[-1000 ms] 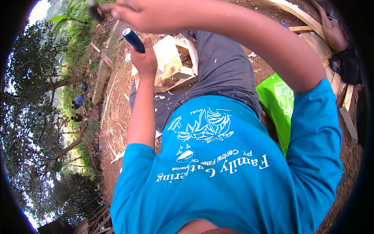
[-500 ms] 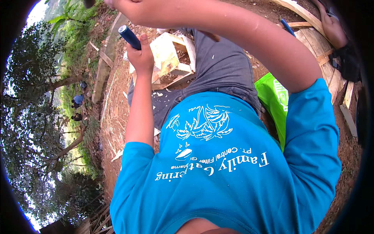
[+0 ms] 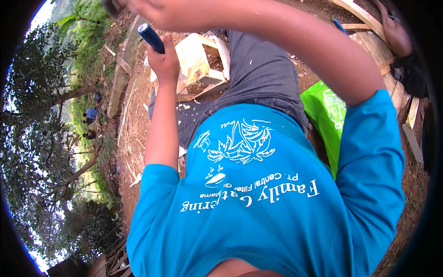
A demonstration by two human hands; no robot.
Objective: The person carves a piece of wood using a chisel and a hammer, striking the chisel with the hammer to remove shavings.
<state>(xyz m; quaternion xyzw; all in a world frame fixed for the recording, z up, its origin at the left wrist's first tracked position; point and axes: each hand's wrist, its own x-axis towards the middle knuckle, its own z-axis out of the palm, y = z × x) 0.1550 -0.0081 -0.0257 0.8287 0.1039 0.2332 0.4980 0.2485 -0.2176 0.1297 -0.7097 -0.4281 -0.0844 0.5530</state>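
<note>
Blue-handled tool (image 3: 151,38) clenched in left hand (image 3: 165,62) above pale wood block (image 3: 194,60), right hand (image 3: 152,10) at top edge, grip unclear

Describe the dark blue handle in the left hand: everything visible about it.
The dark blue handle is a smooth, glossy, rounded bar, plastic or rubber by its look. It tilts up and to the left out of the left hand, whose fist wraps its lower part and hides whatever it is fixed to. It sits just left of the pale carved wooden block.

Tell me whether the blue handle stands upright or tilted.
Tilted. The blue handle slants up and to the left out of the left hand, whose fingers are closed around it.
</note>
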